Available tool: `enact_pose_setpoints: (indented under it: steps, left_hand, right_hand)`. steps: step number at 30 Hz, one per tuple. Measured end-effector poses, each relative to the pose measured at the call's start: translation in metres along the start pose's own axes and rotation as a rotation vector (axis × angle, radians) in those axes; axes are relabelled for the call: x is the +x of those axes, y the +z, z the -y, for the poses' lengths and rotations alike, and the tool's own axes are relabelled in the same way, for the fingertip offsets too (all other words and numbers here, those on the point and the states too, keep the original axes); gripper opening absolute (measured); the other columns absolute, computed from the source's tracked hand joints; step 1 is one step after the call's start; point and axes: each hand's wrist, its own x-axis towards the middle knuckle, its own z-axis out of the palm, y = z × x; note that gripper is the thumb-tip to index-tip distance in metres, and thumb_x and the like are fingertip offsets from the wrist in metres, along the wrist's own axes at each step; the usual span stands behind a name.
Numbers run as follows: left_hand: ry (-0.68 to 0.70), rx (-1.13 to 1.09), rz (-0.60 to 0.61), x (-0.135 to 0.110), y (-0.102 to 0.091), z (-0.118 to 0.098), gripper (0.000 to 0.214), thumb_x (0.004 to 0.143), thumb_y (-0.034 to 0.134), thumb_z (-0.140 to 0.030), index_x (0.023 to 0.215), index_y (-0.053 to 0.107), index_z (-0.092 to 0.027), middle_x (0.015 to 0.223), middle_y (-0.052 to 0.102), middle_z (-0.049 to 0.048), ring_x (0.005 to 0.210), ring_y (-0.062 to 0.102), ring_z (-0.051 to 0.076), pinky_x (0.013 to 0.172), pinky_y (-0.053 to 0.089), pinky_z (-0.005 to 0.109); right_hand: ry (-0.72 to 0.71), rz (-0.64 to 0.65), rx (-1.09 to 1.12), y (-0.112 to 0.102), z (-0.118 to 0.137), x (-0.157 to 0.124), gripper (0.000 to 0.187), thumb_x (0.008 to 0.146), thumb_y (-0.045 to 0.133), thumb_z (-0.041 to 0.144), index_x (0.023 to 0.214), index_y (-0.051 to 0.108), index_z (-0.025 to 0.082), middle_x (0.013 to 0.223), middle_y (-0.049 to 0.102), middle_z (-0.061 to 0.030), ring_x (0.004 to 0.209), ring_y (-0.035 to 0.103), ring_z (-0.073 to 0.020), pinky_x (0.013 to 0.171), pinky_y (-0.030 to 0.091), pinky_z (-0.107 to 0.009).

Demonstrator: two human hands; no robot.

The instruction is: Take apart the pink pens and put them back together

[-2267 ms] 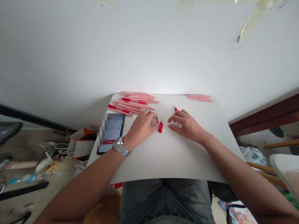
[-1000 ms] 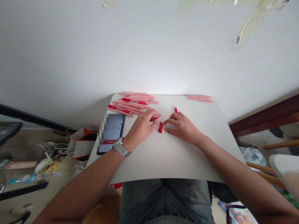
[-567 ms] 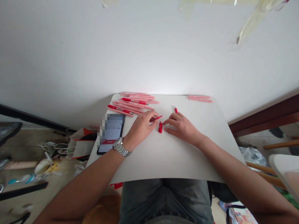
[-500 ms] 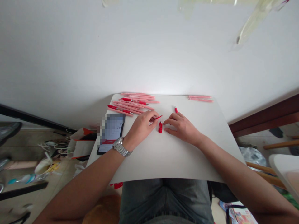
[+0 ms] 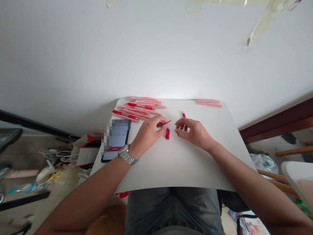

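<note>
Two hands meet near the middle of the small white table [image 5: 176, 163], and we have plenty of bare surface around them: the whole near half, down to the rounded front edge above our lap, holds nothing. Our left hand [image 5: 148, 134] pinches a thin red pen part [image 5: 167, 122] between thumb and forefinger — closed on it, the rest of the fingers curled. The part is a slim rod; its long axis runs left to right with a slight upward tilt, and its free end points toward our right hand [image 5: 194, 132]. That hand sits just beside it with thumb and forefinger drawn together; whether anything lies between them we cannot tell. Just below the rod's tip a short red pen piece [image 5: 167, 133] lies on the table between the two hands, its long axis running toward and away from us. A smaller red piece [image 5: 183, 114] lies past the right fingers.

Toward the far left corner a heap of pink pens [image 5: 140, 108] is spread out, lengthwise left to right, a few with red ends. Two more pink pens [image 5: 209, 103] lie by the far right edge, well apart from the hands. A phone [image 5: 116, 140] rests at the left edge — partly over it. The table backs onto a plain white wall [image 5: 146, 52]; cluttered floor [image 5: 36, 176] shows to the left, wooden furniture [image 5: 281, 125] to the right.
</note>
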Motion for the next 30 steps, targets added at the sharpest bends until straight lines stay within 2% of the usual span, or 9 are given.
enact_pose_setpoints:
  steps: [3,7,13,22,25,28,30]
  left_hand:
    - [0.013,0.009,-0.018,0.000,0.000,-0.001,0.012,0.097,0.064,-0.014,0.106,0.067,-0.022,0.098,0.077,0.0007,0.091,0.075,0.016,0.085,0.060,0.029]
    - [0.033,-0.009,-0.031,-0.001,0.000,-0.002,0.012,0.097,0.065,-0.014,0.106,0.067,-0.021,0.098,0.077,0.0018,0.091,0.075,0.017,0.085,0.062,0.031]
    - [0.040,-0.013,-0.053,-0.001,0.001,-0.004,0.013,0.097,0.065,-0.013,0.106,0.068,-0.022,0.097,0.076,0.0008,0.090,0.074,0.016,0.084,0.061,0.029]
    - [0.136,-0.018,-0.104,-0.001,-0.001,-0.011,0.016,0.097,0.063,-0.010,0.107,0.069,-0.021,0.103,0.074,0.0028,0.088,0.071,0.015,0.084,0.059,0.029]
    - [0.138,-0.010,-0.119,-0.001,-0.001,-0.011,0.013,0.099,0.062,-0.013,0.106,0.070,-0.022,0.101,0.074,0.0033,0.089,0.071,0.016,0.084,0.059,0.031]
    - [0.130,-0.001,-0.123,-0.001,-0.001,-0.011,0.012,0.100,0.062,-0.015,0.105,0.071,-0.022,0.099,0.074,0.0039,0.092,0.070,0.017,0.084,0.058,0.032]
    - [0.131,-0.001,-0.129,-0.001,-0.001,-0.010,0.011,0.101,0.062,-0.016,0.105,0.071,-0.022,0.099,0.074,0.0040,0.092,0.070,0.017,0.084,0.058,0.032]
  right_hand:
    - [0.104,-0.030,0.142,-0.001,-0.001,0.000,0.018,0.088,0.072,0.024,0.105,0.068,0.024,0.090,0.075,-0.0017,0.075,0.069,-0.0171,0.075,0.061,-0.034]
    - [0.169,-0.054,0.268,-0.004,-0.002,0.001,0.019,0.088,0.075,0.031,0.104,0.068,0.024,0.093,0.076,-0.0035,0.082,0.072,-0.0199,0.080,0.063,-0.038]
    - [0.232,-0.065,0.476,-0.009,0.001,0.003,0.029,0.086,0.083,0.042,0.100,0.066,0.022,0.098,0.076,-0.0057,0.091,0.073,-0.0209,0.085,0.062,-0.039]
    - [0.261,-0.060,0.664,-0.011,0.003,0.002,0.035,0.085,0.086,0.047,0.098,0.067,0.021,0.105,0.080,-0.0087,0.103,0.076,-0.0242,0.098,0.061,-0.045]
    - [0.249,-0.077,0.639,-0.011,0.003,0.002,0.034,0.086,0.085,0.049,0.097,0.067,0.022,0.103,0.079,-0.0075,0.099,0.075,-0.0225,0.094,0.061,-0.043]
    - [0.259,-0.103,0.591,-0.011,0.003,0.003,0.033,0.086,0.085,0.049,0.095,0.068,0.022,0.091,0.074,-0.0037,0.083,0.071,-0.0186,0.081,0.061,-0.038]
    - [0.266,-0.107,0.606,-0.011,0.002,0.002,0.032,0.086,0.085,0.049,0.095,0.069,0.022,0.088,0.072,-0.0026,0.080,0.069,-0.0178,0.079,0.060,-0.037]
